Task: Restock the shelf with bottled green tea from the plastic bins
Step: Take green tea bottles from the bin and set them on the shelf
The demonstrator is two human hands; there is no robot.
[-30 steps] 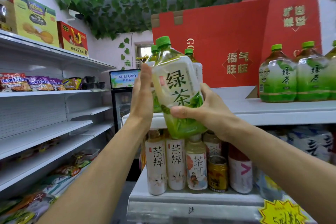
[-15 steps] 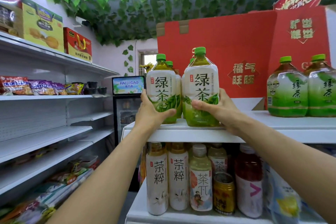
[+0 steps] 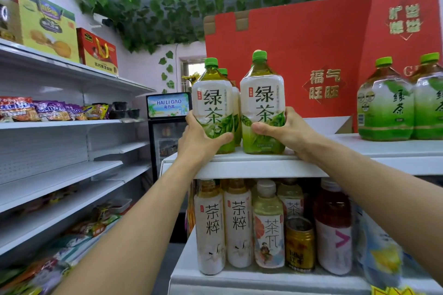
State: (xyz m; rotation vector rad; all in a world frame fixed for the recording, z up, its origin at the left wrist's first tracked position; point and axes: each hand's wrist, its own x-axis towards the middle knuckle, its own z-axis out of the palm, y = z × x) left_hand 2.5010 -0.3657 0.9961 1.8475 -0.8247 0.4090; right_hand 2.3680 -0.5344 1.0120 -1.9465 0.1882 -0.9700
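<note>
Small shop aisle under a ceiling of artificial ivy (image 3: 153, 2), white shelving on both sides. On the top shelf (image 3: 239, 167), two green tea bottles upright side by side at the front edge, labels facing out, green caps on. Left hand (image 3: 203, 137) wrapped around the lower half of the left green tea bottle (image 3: 212, 105), thumb across the front. Right hand (image 3: 281, 130) gripping the base of the right green tea bottle (image 3: 262, 103), thumb over the leaf print. More green caps just behind the pair. Further right on the same shelf, well apart, two greener-labelled tea bottles (image 3: 386, 105) before a red cardboard carton (image 3: 299, 50). One shelf below: tall tea bottles (image 3: 236, 225), a gold can (image 3: 299, 244), a red drink bottle (image 3: 333, 227). Snack packets (image 3: 48, 109) on the left-hand shelves, boxed goods (image 3: 45, 24) above them.
</note>
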